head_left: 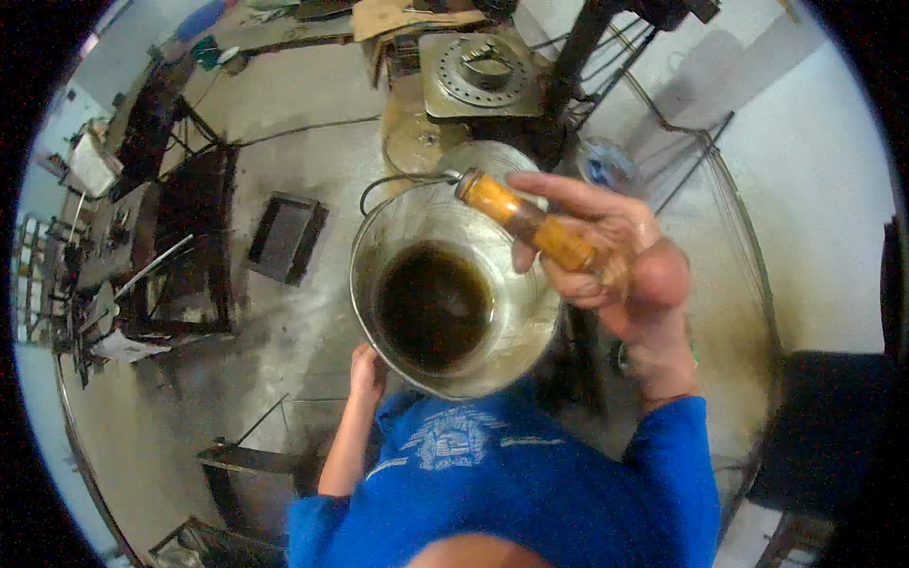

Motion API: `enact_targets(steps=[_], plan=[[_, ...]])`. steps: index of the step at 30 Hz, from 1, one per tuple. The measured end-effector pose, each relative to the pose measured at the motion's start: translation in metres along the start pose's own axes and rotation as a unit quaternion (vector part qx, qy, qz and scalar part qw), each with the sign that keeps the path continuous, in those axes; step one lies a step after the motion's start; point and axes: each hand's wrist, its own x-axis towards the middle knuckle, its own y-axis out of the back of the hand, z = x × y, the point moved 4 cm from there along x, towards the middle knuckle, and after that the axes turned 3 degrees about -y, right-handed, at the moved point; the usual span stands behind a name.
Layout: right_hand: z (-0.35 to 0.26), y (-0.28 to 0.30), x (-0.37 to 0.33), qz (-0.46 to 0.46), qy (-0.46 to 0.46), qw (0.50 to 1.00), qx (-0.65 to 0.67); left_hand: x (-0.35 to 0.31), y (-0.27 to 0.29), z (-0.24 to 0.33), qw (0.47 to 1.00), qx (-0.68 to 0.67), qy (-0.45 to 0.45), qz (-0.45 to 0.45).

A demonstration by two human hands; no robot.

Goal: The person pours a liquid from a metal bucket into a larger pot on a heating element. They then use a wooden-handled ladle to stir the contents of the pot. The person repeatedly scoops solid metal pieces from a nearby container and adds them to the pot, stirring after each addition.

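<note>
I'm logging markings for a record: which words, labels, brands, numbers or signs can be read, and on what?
Blue cloth shirt: pale chest print, too blurred to read.
Round silvery metal bucket: no lettering visible.
Orange-yellow cylindrical handle: no lettering visible.
No text is legible.

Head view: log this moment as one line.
metal bucket: dark liquid inside | right hand: holding orange grip above bucket | left hand: at bucket's left side, partly hidden
</note>
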Motion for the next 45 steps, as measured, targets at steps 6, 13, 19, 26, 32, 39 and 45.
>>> enact_targets(steps=[6,13,19,26,32,39,45], plan=[[0.015,0.016,0.033,-0.086,-0.02,0.996,0.009,0.003,0.033,0.01,0.994,0.03,-0.043,0.093],[0.034,0.029,0.055,-0.161,-0.01,0.987,0.01,0.0,0.025,0.026,0.982,0.084,-0.096,0.137],[0.037,0.039,0.061,-0.161,-0.04,0.983,-0.077,-0.002,0.008,0.044,0.968,0.099,-0.13,0.191],[0.038,0.05,0.067,-0.137,0.146,0.972,-0.124,-0.001,0.004,0.068,0.966,0.149,-0.135,0.163],[0.039,0.06,0.069,-0.16,0.099,0.969,-0.16,-0.001,0.023,0.089,0.958,0.204,-0.142,0.141],[0.038,0.066,0.07,-0.153,0.125,0.968,-0.152,-0.01,-0.008,0.106,0.914,0.28,-0.204,0.213],[0.036,0.076,0.073,-0.142,0.13,0.969,-0.152,0.002,-0.029,0.118,0.938,0.286,-0.121,0.154]])
